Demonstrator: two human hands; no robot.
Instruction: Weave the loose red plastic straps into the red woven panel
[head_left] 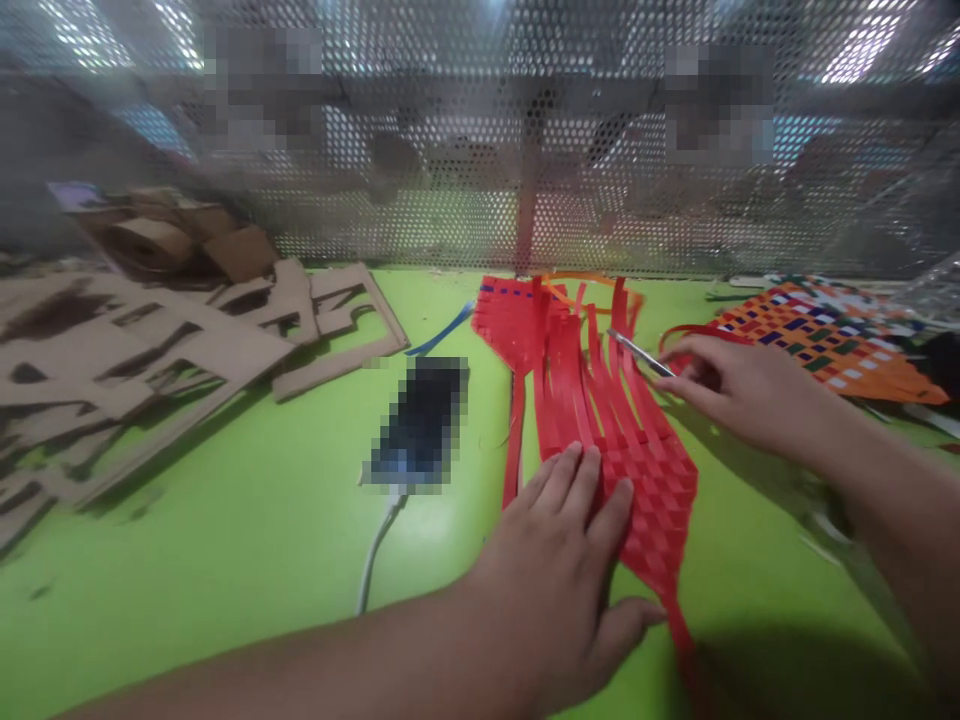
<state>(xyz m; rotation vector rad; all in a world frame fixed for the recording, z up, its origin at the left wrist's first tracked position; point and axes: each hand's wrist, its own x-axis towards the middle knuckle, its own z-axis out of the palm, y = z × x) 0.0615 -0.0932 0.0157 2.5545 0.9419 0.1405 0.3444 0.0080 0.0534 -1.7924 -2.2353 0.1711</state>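
Observation:
A red woven piece [652, 500] made of flat strips lies on the green table, its loose strips [574, 380] pointing away from me. My left hand [559, 560] rests flat on its left part, fingers spread. My right hand [742, 385] is closed around a slim silver tool [637, 352], whose exact kind I cannot make out. The tool's tip reaches over the loose strips at their right side. A red strip [697, 330] curves behind my right hand; whether the hand holds it too is hidden. Behind the strips lies another red woven piece [504, 325] with a blue-dashed edge.
A phone [420, 425] with a white cable [375, 545] lies left of my hands. Cut cardboard [217, 340] and a tape roll [146, 248] fill the left side. An orange multicoloured woven piece [825, 340] lies right. A perforated metal screen [450, 190] borders the table's back.

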